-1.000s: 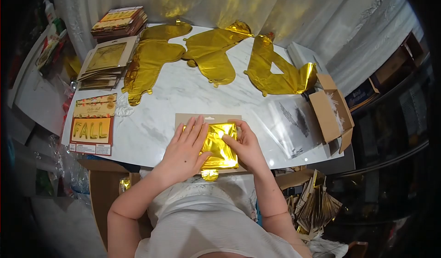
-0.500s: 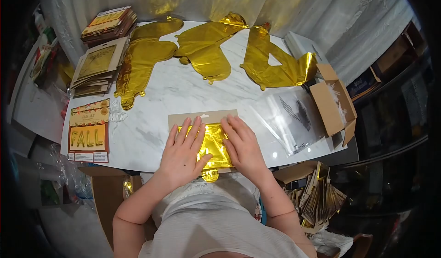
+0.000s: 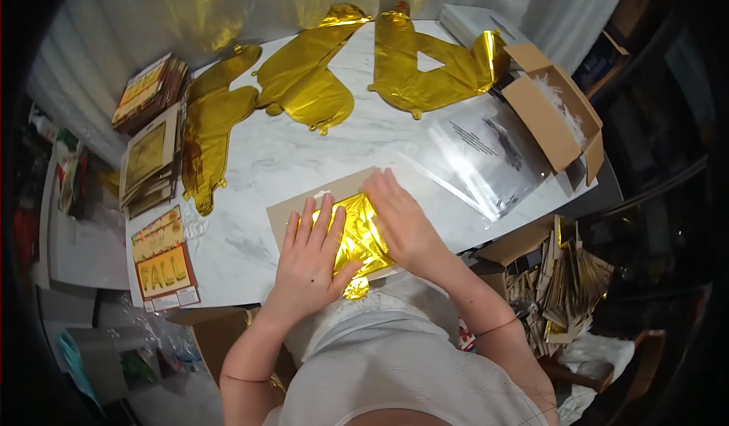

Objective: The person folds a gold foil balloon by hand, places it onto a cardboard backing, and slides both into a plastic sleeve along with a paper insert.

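Note:
A folded gold foil balloon (image 3: 358, 232) lies on a grey-brown cardboard card (image 3: 287, 212) at the table's near edge. A small foil tab (image 3: 356, 288) sticks out below it, over the edge. My left hand (image 3: 310, 255) rests flat with fingers spread over the left part of the foil and card. Along the foil's right side lies my right hand (image 3: 402, 221), stretched out with its fingers close together. Neither hand grips anything.
Three flat gold foil balloons (image 3: 304, 92) lie across the back. At left are stacked cards (image 3: 152, 153) and a printed FALL card (image 3: 163, 263). Clear plastic bags (image 3: 486, 160) lie beside an open carton (image 3: 547, 99). A box of folded cards (image 3: 566, 282) stands below right.
The camera view has turned, so the table appears tilted. My left hand stays spread on the foil; my right hand's fingers are closer together along its right side.

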### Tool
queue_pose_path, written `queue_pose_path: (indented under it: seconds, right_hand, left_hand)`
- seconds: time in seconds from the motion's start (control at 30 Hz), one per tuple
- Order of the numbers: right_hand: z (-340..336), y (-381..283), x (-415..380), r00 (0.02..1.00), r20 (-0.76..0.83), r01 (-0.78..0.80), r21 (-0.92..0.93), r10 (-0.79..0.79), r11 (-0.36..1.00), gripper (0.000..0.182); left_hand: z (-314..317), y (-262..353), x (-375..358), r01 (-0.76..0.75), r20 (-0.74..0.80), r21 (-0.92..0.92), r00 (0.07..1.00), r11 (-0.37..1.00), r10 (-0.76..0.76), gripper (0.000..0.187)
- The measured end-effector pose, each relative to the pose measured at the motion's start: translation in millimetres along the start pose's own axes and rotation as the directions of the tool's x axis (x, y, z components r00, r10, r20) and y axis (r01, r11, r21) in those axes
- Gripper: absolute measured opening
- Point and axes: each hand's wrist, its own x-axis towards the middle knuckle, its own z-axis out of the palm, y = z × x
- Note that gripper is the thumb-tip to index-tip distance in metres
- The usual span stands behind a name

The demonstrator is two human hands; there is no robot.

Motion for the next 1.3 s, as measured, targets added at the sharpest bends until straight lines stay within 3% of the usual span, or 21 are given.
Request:
queue_pose_path:
  seconds: [0.03,0.1,0.17,0.23,0.5,0.63,0.73,0.8,0.83,0.9,1.1,1.3]
  right_hand:
    - [-6,2,-1,1.000,-0.019,-0.008,-0.002,0.008,1.000,0.049]
    - [-26,1,-4,0.979,-0.097,-0.162,0.157,0.178,0.974,0.036]
    - [-30,-7,-4,0.972,-0.146,-0.164,0.134,0.183,0.977,0.030]
    - [-31,-11,-7,0.987,-0.052,-0.139,0.204,0.153,0.969,0.033]
    - [-17,-2,-8,0.986,-0.038,-0.154,0.186,0.164,0.970,0.034]
    - [-17,-1,-4,0.992,-0.027,-0.121,0.154,0.126,0.981,0.036]
    - [-20,2,-2,0.998,-0.013,-0.062,0.129,0.064,0.990,0.041]
    - [-19,6,-1,0.999,0.008,-0.041,0.126,0.040,0.991,0.044]
    - [-16,11,-2,1.000,-0.001,0.011,0.097,-0.011,0.995,0.045]
    - [-12,14,-3,0.998,-0.008,0.062,0.068,-0.062,0.996,0.047]
    - [-14,12,-3,0.995,-0.027,0.102,0.065,-0.100,0.993,0.050]
    - [-14,14,-1,1.000,0.006,0.024,0.152,-0.025,0.988,0.038]
  left_hand:
    - [-1,0,1,-0.018,0.005,0.010,1.000,1.000,0.017,0.085]
    - [-2,2,1,0.009,0.003,-0.014,1.000,1.000,-0.009,0.085]
    - [-1,3,1,0.009,0.008,-0.002,1.000,1.000,-0.009,0.085]
    - [1,4,1,0.011,0.011,0.004,1.000,1.000,-0.011,0.085]
    - [-5,13,4,0.097,0.036,0.064,0.994,0.993,-0.100,0.093]
    - [-2,12,5,0.065,0.022,0.106,0.997,0.992,-0.067,0.095]
    - [3,10,6,0.048,0.006,0.060,0.999,0.997,-0.049,0.096]
    - [7,10,6,0.087,-0.009,-0.126,0.996,0.988,-0.089,0.094]
    - [6,11,6,0.088,-0.010,-0.126,0.996,0.988,-0.090,0.094]
    - [2,16,7,0.045,0.105,0.121,0.993,0.992,-0.058,0.088]
    - [4,15,9,0.061,0.105,0.117,0.992,0.991,-0.073,0.083]
    - [-8,16,14,0.039,0.138,0.119,0.989,0.992,-0.056,0.082]
